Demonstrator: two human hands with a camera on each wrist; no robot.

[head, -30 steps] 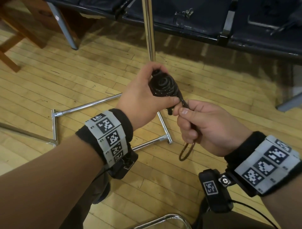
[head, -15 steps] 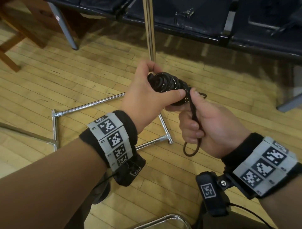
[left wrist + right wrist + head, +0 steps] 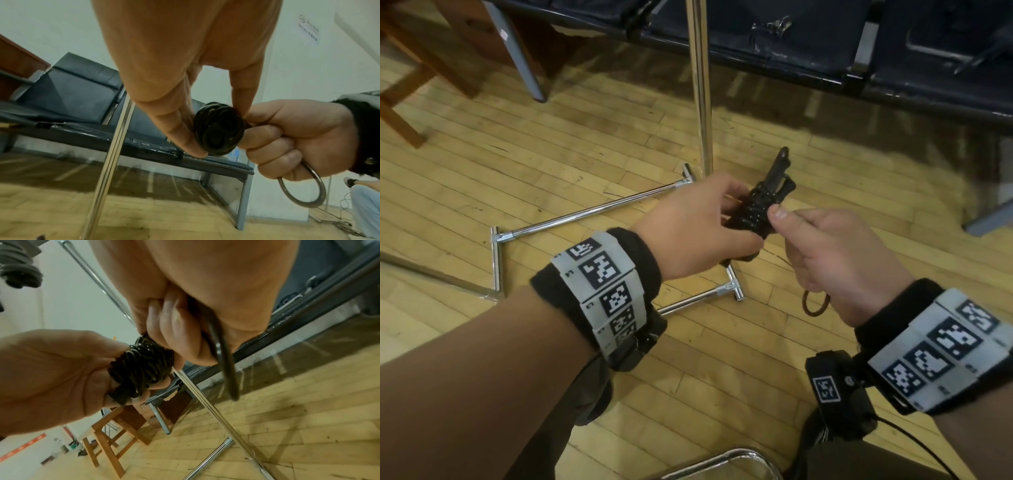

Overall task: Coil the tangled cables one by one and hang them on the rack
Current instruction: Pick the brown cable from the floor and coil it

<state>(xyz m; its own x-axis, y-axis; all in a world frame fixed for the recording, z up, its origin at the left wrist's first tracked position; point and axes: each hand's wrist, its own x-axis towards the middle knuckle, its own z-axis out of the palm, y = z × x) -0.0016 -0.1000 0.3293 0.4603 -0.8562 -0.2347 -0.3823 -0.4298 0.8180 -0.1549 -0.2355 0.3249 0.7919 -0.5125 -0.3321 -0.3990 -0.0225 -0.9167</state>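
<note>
Black cable (image 3: 753,212), wound into a tight coil, is gripped between the thumb and fingers of the left hand (image 3: 698,229), in the air in front of the person and above the wooden floor (image 3: 551,164). One plug end is seen projecting upward from the far side of the coil. The loose tail of the cable (image 3: 813,305) is enclosed by the curled fingers of the right hand (image 3: 839,257), with the thumb tip laid against the coil; a short loop hangs below the fist. In the left wrist view the coil (image 3: 219,129) is shown end-on, pinched by the left fingers and touched by the right fist (image 3: 298,138). In the right wrist view the windings (image 3: 141,368) are seen side-on, resting in the left palm. Beyond the hands, the chrome rack (image 3: 700,85) stands upright on its tubular base on the floor. Farthest away, a row of dark padded seats (image 3: 791,44) is set along the wall, with wooden furniture (image 3: 424,61) to the left.
</note>
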